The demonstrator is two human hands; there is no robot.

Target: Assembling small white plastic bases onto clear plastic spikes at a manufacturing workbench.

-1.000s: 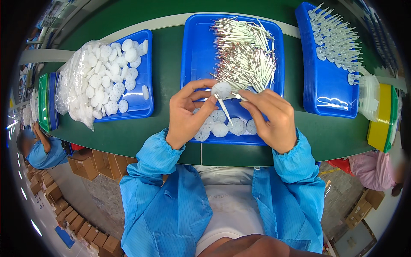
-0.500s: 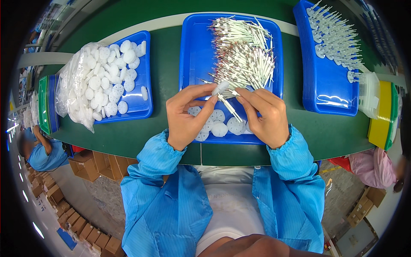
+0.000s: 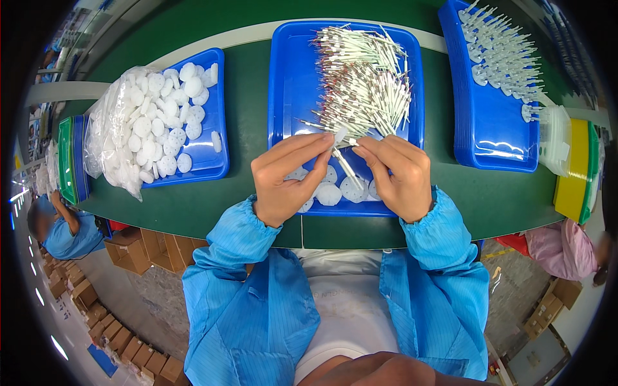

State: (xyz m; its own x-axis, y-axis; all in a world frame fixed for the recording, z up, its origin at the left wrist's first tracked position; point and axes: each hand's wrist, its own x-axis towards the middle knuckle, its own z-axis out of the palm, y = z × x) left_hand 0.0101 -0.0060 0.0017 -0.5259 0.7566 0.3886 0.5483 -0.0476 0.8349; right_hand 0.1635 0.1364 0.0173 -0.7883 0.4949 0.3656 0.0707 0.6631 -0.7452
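Note:
My left hand pinches a white plastic disc on edge, with thin white sticks standing out of it toward me. Close on its right, my right hand pinches another thin white stick between thumb and forefinger, its tip at the disc. Both hands are over the middle blue tray. A heap of thin white sticks with reddish ends fills the tray's far right part. Several white discs lie at its near edge, partly hidden by my hands.
Left, a blue tray carries a clear bag and many loose white discs. Right, stacked blue trays hold rows of discs with upright stems. Beyond stands a yellow-green box. People sit at both sides; cardboard boxes stand on the floor.
The disc has turned more edge-on in my left hand, and the sticks in it have swung slightly. My right fingers have shifted a little left and down.

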